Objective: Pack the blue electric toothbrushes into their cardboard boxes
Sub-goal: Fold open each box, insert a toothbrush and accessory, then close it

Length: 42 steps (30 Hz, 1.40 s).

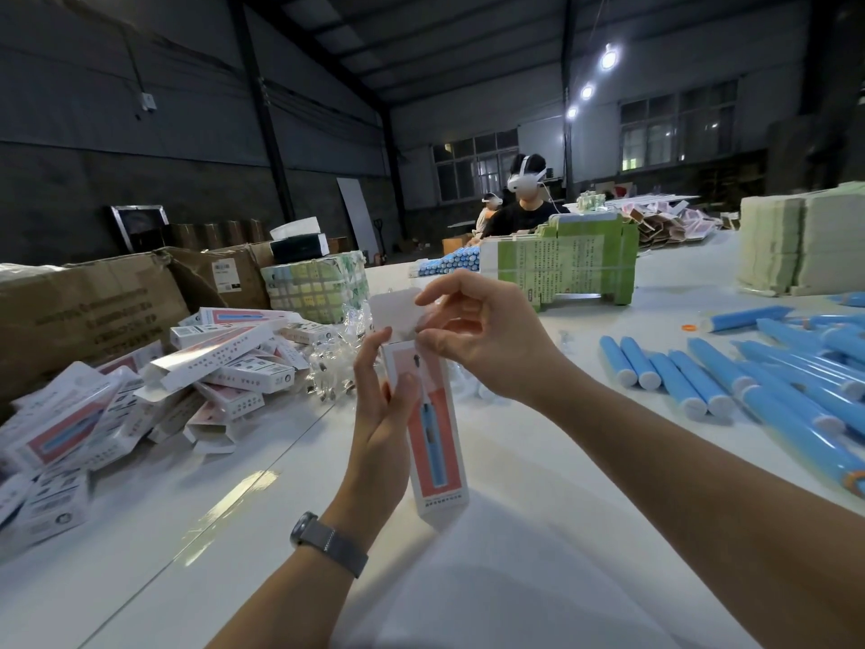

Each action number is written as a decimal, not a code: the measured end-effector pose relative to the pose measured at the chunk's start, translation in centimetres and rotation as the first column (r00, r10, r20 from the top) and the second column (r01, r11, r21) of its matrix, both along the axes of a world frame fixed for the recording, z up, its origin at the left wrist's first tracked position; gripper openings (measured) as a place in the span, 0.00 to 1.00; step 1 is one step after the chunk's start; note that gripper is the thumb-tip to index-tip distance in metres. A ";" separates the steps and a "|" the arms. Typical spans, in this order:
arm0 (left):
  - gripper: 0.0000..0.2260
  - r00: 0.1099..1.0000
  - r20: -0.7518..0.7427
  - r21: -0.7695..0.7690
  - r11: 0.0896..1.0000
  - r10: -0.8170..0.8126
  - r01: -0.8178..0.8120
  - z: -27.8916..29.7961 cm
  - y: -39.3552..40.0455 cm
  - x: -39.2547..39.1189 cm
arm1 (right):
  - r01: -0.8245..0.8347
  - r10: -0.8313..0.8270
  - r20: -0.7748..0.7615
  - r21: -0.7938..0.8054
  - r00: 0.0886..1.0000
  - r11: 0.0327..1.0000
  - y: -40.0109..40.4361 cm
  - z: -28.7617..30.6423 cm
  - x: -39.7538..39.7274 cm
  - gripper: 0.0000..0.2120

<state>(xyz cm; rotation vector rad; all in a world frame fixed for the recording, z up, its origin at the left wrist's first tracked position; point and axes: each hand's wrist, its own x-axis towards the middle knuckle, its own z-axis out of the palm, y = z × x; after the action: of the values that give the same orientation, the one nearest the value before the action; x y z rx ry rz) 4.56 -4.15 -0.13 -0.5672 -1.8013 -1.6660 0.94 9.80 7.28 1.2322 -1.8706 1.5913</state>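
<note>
Head view shows two bare hands over a white table (468, 531). The left hand (381, 414) holds a tall cardboard box (433, 442) upright. Its fingers are nearly straight and lie against the side of the box, with the thumb on the pink front. The box has a picture of a blue brush on it, and its bottom end sits near the table.

The right hand (472, 330) is at the open top of the box. Its thumb and first finger pinch something small there, and I cannot tell what it is. The other fingers are curled. The top flap (393, 311) stands up behind the hand.

I think the step now is tucking things in at the top and closing the flap. To do it well, keep the box straight and steady with the left hand. Push gently so the card does not bend. Then fold the flap down and slide its tab inside.

Blue toothbrushes (692, 377) lie in rows on the right. A pile of boxes (224, 363) lies on the left.
</note>
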 end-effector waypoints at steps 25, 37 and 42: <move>0.13 0.998 0.029 -0.001 0.998 0.056 -0.056 -0.1 0.3 0.1 | -0.011 0.010 0.013 0.050 1.000 0.999 -0.6 0.0 0.3 0.11; 0.14 0.999 -0.013 0.006 0.999 0.037 -0.037 0.1 0.3 0.4 | 0.003 -0.005 0.014 0.125 1.000 0.992 -0.3 0.2 0.0 0.14; 0.08 0.996 -0.032 0.033 0.996 0.088 -0.087 0.1 -0.1 0.2 | 0.012 -0.013 0.002 0.149 1.000 0.989 -0.1 0.3 0.1 0.13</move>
<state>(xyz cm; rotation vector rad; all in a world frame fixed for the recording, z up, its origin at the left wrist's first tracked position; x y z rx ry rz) 4.74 -4.22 0.01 -0.4918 -1.7477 -1.6141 1.07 9.68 7.54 1.2773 -2.0259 1.4698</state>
